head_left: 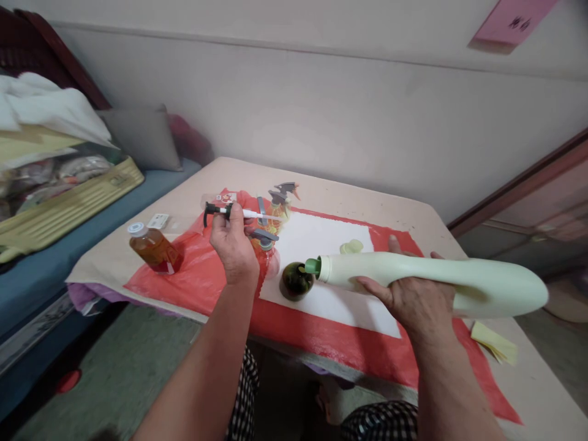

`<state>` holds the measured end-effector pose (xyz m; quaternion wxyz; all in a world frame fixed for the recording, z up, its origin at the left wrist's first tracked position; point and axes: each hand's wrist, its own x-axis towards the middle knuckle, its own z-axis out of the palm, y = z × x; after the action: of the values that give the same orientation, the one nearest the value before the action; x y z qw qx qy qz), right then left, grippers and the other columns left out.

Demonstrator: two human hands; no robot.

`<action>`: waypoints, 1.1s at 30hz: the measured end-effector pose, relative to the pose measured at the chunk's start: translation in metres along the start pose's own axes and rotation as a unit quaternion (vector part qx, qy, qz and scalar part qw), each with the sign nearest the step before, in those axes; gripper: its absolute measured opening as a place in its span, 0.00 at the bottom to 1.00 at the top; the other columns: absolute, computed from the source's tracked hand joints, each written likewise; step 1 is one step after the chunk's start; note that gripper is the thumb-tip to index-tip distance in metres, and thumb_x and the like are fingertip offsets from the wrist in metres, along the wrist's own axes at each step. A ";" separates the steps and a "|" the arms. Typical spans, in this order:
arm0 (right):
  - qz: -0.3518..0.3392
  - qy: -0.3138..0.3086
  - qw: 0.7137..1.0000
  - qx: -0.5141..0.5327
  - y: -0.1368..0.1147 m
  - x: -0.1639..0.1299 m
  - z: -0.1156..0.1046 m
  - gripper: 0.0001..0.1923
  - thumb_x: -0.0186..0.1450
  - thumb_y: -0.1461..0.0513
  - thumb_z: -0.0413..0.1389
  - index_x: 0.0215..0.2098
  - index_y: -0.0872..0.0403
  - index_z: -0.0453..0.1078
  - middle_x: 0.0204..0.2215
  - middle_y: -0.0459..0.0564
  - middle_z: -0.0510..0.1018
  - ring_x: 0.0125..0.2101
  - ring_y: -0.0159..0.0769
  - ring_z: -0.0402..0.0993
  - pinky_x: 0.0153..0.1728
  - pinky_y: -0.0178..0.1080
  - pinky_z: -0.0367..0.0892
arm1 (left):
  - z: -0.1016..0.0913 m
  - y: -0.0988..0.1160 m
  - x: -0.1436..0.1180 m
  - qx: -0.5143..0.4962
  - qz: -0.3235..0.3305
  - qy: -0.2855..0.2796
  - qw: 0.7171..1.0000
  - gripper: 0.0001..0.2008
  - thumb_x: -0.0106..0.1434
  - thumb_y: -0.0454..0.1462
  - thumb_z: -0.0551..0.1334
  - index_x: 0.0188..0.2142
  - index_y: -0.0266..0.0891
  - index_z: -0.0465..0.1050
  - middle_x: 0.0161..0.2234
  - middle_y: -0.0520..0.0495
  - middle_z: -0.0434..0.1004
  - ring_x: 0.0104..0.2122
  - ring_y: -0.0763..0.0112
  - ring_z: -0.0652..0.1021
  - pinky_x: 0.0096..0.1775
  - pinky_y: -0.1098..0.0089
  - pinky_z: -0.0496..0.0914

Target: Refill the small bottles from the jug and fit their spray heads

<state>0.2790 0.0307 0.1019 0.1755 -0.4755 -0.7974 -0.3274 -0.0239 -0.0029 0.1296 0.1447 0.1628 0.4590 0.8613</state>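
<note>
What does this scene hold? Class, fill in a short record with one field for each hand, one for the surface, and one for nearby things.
left hand: holds a black pump head with white tube
right hand: holds a pale green bottle, tipped sideways over a small dark green bottle
surface: table with red sheet and white sheet
nearby: amber bottle, spray bottles, pale green cap

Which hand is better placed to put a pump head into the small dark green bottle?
Left. The left hand already holds the black-and-white pump head near the small dark green bottle. The right hand is busy tilting the big pale green bottle.
</note>
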 end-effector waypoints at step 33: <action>-0.009 0.010 1.000 -0.011 -0.002 0.003 -0.008 0.51 0.65 0.33 0.39 0.66 0.65 0.60 0.37 0.63 0.82 0.36 0.49 0.76 0.56 0.52 0.60 | -0.001 0.001 0.001 0.004 0.001 0.004 1.000 0.13 0.61 0.46 0.66 0.36 0.39 0.74 0.28 0.52 0.74 0.25 0.78 0.74 0.26 0.76 0.69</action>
<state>0.2750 0.0265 0.1085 0.1756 -0.4672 -0.7960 -0.3425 -0.0252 -0.0037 0.1298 0.1414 0.1606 0.4631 0.8601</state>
